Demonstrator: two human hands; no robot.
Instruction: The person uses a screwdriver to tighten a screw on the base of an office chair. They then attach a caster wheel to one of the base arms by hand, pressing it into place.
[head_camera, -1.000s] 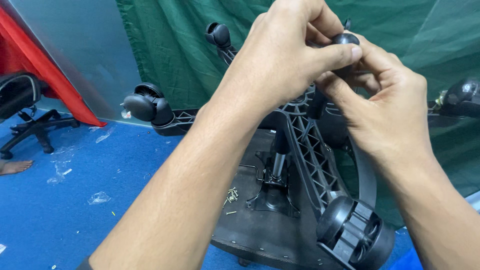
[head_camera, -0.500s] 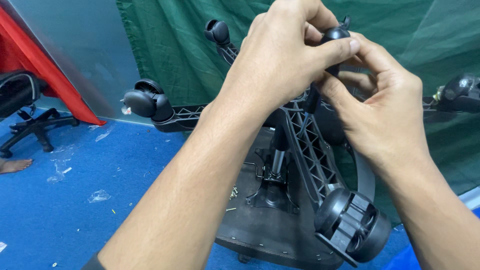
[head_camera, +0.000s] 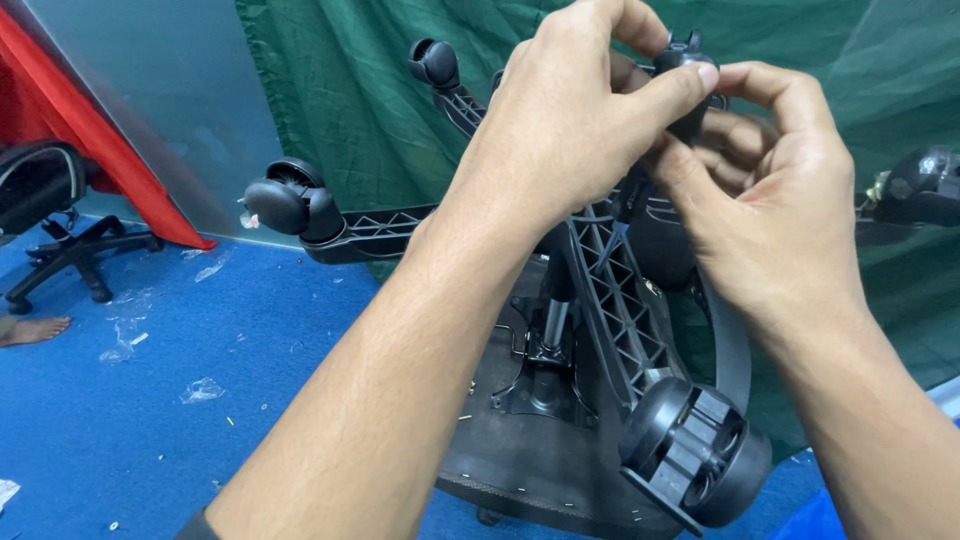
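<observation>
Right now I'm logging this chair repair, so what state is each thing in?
Left hand: gripping the small black caster.
Right hand: fingers curled at the same caster.
Small black caster: held at the hub.
Chair base: upside down, legs up.
Near caster: fitted on its leg.

No labels, signs or screens in view; only torn clear plastic wrapping scraps (head_camera: 202, 389) on blue floor (head_camera: 150, 440).
</observation>
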